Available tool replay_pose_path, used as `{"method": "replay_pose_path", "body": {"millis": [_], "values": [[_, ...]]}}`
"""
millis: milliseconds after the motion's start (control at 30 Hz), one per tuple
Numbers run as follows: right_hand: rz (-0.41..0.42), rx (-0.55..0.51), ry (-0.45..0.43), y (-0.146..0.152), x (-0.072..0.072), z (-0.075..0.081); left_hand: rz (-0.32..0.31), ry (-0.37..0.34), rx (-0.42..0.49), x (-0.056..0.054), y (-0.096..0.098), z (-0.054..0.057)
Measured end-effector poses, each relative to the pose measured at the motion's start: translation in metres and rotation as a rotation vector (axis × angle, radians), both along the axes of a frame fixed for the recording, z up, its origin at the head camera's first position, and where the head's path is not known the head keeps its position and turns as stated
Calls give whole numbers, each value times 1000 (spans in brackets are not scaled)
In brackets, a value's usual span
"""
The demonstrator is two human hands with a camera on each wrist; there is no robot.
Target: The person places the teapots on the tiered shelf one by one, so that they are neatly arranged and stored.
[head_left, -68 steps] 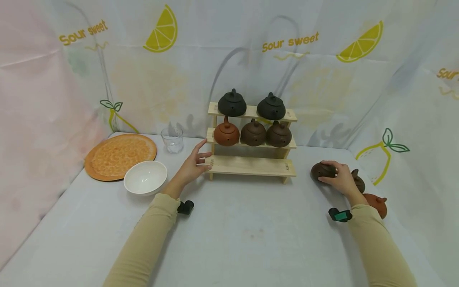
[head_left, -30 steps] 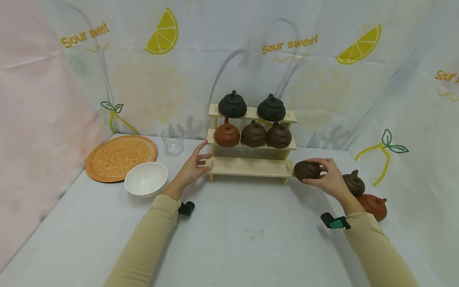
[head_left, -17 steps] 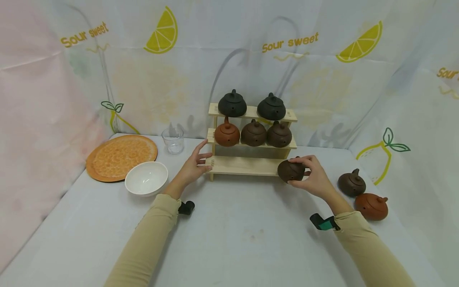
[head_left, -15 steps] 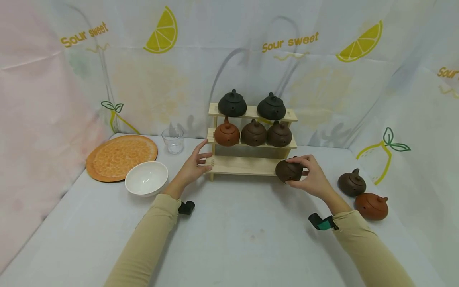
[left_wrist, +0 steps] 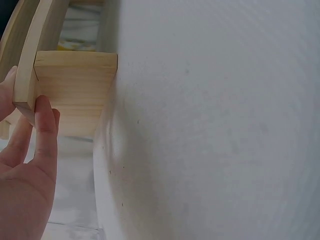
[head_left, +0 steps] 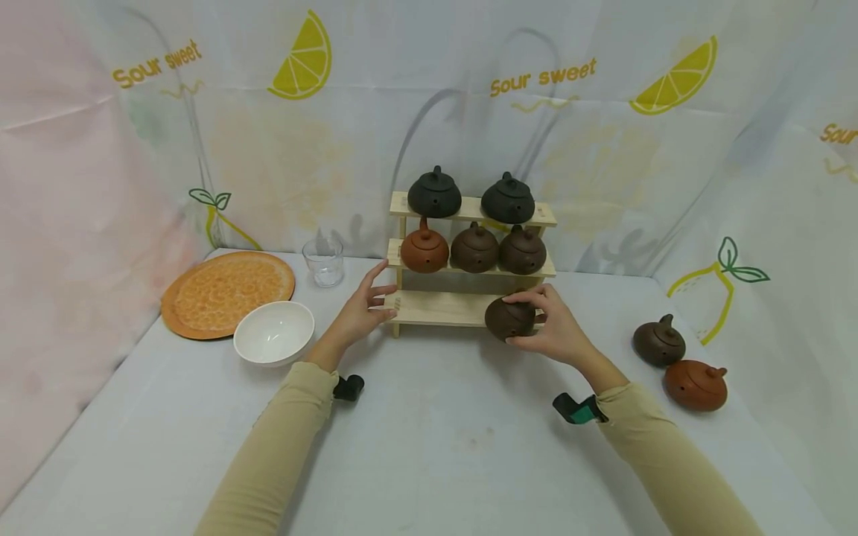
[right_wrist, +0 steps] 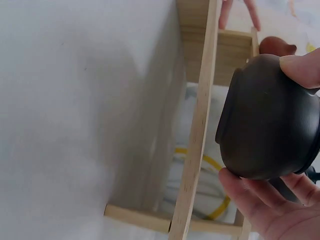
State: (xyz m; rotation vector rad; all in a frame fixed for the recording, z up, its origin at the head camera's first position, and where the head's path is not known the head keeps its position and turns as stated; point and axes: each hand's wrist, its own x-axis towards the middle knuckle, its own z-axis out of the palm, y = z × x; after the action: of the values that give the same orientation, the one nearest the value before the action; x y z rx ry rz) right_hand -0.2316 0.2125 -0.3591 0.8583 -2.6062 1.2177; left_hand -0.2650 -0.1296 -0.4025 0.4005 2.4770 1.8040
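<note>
My right hand [head_left: 556, 331] grips a dark brown teapot [head_left: 508, 318] by its sides, in front of the right part of the lowest step of a wooden display stand [head_left: 442, 309]. In the right wrist view the teapot [right_wrist: 270, 120] is held between thumb and fingers, its base facing the lowest board [right_wrist: 197, 115]. My left hand [head_left: 358, 313] holds the left end of the lowest board; in the left wrist view its thumb and fingers [left_wrist: 46, 130] lie on opposite faces of the board. A reddish teapot [head_left: 424, 249] and two brown teapots [head_left: 474, 249] stand on the middle step.
Two black teapots [head_left: 434, 195] sit on the top step. At the right of the table are a brown teapot [head_left: 659, 342] and a reddish teapot [head_left: 696, 385]. To the left are a white bowl [head_left: 273, 333], a glass [head_left: 323, 262] and a round orange mat [head_left: 228, 294].
My right hand has lifted the dark brown teapot from beside the other two at the right and carried it left to the lowest step. The left hand has stayed at the stand's end.
</note>
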Motion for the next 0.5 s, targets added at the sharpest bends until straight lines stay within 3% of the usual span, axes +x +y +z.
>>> {"method": "replay_pose_path", "body": {"millis": [500], "values": [[82, -1, -23, -41, -5, -4, 1, 8, 0, 0, 0, 0]]}}
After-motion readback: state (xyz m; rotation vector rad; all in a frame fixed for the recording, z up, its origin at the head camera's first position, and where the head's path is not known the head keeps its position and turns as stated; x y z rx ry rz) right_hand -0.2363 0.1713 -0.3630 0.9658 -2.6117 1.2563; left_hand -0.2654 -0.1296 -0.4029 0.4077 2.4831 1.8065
